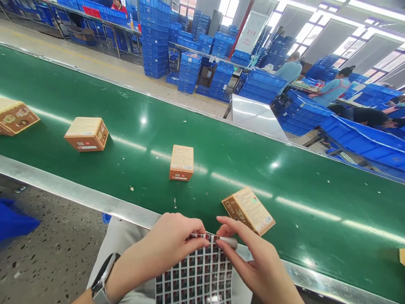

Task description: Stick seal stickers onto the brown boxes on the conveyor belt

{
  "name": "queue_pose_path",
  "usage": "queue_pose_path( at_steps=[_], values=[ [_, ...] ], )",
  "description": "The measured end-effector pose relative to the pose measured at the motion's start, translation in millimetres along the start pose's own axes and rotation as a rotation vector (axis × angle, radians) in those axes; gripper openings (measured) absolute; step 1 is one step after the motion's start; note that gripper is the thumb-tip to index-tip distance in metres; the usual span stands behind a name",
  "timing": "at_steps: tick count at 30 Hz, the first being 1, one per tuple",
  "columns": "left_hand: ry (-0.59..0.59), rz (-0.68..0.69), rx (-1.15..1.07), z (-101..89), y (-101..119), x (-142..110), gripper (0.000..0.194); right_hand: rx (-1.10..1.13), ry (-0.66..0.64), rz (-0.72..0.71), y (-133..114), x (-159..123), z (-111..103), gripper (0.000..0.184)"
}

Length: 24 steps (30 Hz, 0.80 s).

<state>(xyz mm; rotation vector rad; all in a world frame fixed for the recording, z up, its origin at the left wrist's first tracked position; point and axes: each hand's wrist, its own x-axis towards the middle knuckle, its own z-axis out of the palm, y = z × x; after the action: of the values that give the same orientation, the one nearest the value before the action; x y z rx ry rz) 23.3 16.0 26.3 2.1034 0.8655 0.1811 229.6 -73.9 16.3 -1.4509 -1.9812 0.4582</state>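
A sheet of small dark square stickers on white backing (193, 278) hangs in front of my lap, its top edge curled over. My left hand (177, 236), with a watch on the wrist, pinches that top edge between thumb and fingers. My right hand (249, 253) is closed at the right end of the curled edge, thumb below and fingers above, the index finger raised. Just beyond my right hand a brown and cream box (249, 209) lies turned at an angle on the green conveyor belt (202, 198).
Along the belt to the left stand more boxes: one near the middle (182, 162), one farther left (87, 134), and one at the left edge (19, 116). Part of another box (401, 256) shows at far right. Beyond are stacked blue crates (155, 38) and several people working.
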Motion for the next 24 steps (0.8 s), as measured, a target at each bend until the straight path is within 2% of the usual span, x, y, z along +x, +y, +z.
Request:
queue_pose_path(
  at_steps=[4, 9, 13, 16, 18, 20, 24],
  values=[
    [0.036, -0.011, 0.018, -1.5, -0.1, -3.0, 0.014, -0.242, 0.123, -0.191, -5.9, 6.3, 0.6, 0.019],
    [0.061, -0.016, 0.063, -1.7, -0.3, -3.4, 0.017, -0.445, 0.1, -0.333, -9.6, 16.4, -0.2, 0.017],
    [0.061, -0.032, 0.073, -2.7, 1.1, -2.5, 0.017, -0.434, 0.101, -0.328, -10.1, 17.6, 0.8, 0.019],
    [0.067, -0.063, 0.033, -4.2, -0.6, -2.2, 0.016, -0.328, 0.044, -0.315, -10.1, 14.6, -1.0, 0.02],
    [0.08, -0.084, 0.002, -5.3, -4.4, -2.3, 0.015, -0.167, 0.053, -0.211, -6.5, 15.4, -2.9, 0.016],
    [0.1, -0.057, -0.032, -6.5, -10.2, -2.0, 0.012, 0.067, 0.131, 0.007, 2.4, 23.1, -3.3, 0.011],
    [0.127, 0.163, -0.113, -9.7, -22.3, 7.5, 0.011, 0.576, 0.412, 0.5, 34.3, 63.4, 4.5, 0.03]
  ],
)
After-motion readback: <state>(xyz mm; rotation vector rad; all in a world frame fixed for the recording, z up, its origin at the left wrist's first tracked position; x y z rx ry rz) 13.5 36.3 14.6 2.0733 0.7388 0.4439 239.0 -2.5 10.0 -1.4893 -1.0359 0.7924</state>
